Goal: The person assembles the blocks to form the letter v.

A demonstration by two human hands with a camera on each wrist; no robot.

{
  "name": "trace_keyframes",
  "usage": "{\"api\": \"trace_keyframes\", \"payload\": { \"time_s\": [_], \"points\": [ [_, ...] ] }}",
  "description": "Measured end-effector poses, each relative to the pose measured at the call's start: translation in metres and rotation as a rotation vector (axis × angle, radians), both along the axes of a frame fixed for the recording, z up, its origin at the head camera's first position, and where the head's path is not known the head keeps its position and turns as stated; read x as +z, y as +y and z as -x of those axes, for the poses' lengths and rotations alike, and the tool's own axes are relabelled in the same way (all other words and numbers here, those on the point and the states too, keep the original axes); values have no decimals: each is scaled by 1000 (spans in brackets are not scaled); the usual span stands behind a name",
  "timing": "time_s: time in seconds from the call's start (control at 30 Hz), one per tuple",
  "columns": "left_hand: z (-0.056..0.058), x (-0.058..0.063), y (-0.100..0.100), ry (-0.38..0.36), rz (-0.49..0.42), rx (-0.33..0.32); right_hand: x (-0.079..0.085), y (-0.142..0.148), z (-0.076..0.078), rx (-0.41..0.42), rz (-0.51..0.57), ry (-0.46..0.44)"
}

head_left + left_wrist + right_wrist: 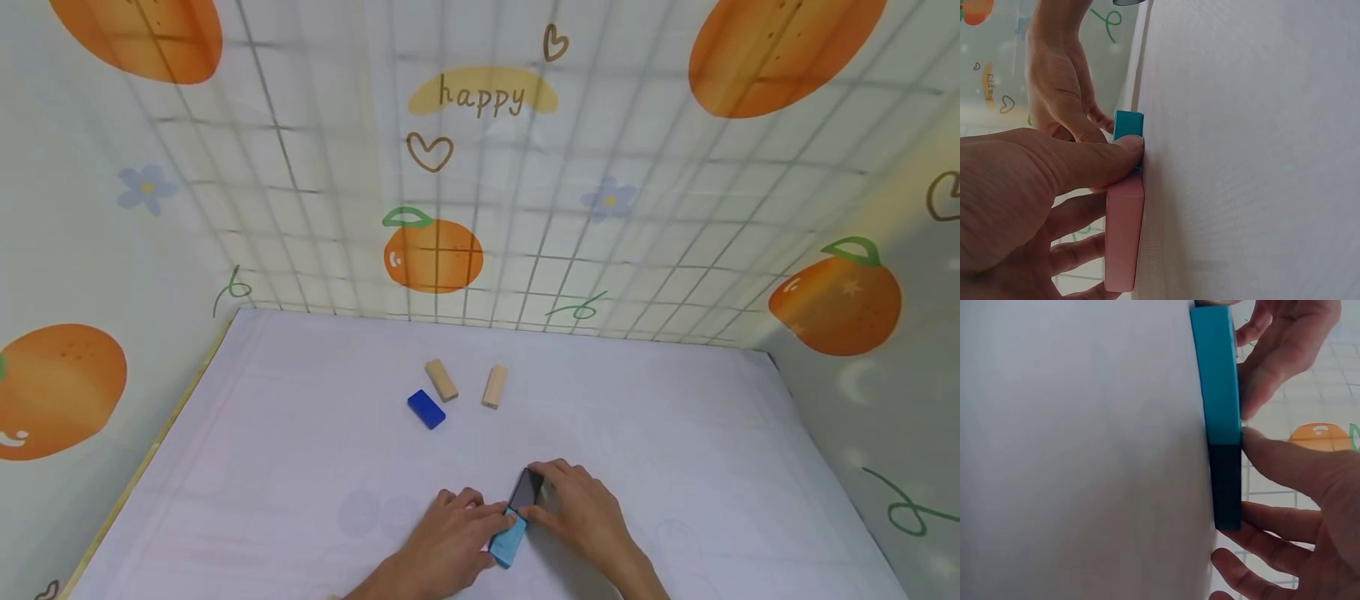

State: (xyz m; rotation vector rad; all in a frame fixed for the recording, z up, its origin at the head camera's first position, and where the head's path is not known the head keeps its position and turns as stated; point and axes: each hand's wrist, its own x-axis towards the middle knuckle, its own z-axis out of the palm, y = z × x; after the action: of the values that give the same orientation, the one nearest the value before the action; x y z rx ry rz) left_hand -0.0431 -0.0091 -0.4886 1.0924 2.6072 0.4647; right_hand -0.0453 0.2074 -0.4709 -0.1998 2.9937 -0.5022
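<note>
A light blue block (507,543) and a black block (527,490) lie end to end on the white surface. My left hand (452,537) holds the light blue block, its thumb low at the near end and a fingertip on top. Beside that hand's fingers stands a pink block (1124,234), mostly hidden by the hand in the head view. With thumb and fingers my right hand (585,512) pinches the black block; its thumb sits near the joint with the light blue block (1217,375).
Farther back lie a dark blue block (427,409) and two plain wooden blocks, one on the left (441,380) and one on the right (494,387). A printed curtain with oranges (433,257) encloses the white tabletop (300,433) at the back and sides.
</note>
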Motion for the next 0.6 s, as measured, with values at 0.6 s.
{"api": "trace_keyframes", "payload": {
  "time_s": [0.6],
  "points": [
    [-1,1,0,1,12,3,0,-1,1,1,-14,-5]
  ]
}}
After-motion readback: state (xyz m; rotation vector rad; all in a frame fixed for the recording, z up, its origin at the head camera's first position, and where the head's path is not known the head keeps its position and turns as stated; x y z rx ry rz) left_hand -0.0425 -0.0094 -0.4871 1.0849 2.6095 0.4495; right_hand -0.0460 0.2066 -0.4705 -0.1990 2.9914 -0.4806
